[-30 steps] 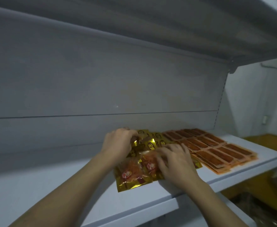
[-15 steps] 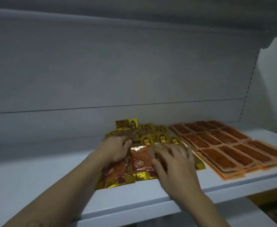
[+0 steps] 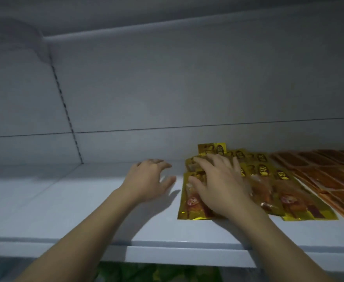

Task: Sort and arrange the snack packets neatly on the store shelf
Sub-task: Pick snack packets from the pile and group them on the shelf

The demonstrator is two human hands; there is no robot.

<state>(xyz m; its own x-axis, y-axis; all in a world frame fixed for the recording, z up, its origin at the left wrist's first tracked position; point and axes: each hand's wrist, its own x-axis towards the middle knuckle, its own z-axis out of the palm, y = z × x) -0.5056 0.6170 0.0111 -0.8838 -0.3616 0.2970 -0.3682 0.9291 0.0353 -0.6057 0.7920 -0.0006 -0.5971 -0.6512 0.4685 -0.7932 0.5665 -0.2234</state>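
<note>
Several gold snack packets (image 3: 301,202) lie flat in overlapping rows on the white shelf (image 3: 85,210), right of centre. My right hand (image 3: 217,184) lies spread on the leftmost gold packets, fingers straight, pressing them down. My left hand (image 3: 148,180) hovers over bare shelf just left of the packets, fingers loosely bent, holding nothing. To the right, several orange-brown packets (image 3: 329,176) lie flat in neat rows up to the frame edge.
The shelf's back panel (image 3: 167,88) rises behind the packets. A slotted upright (image 3: 65,102) marks the left end of the bay. Bare shelf stretches left of my left hand. Below the front lip (image 3: 187,255), green and yellow goods show dimly.
The view has swung left. My left hand has come off the gold packets onto the space beside them. My right hand has slid left onto the leftmost packets.
</note>
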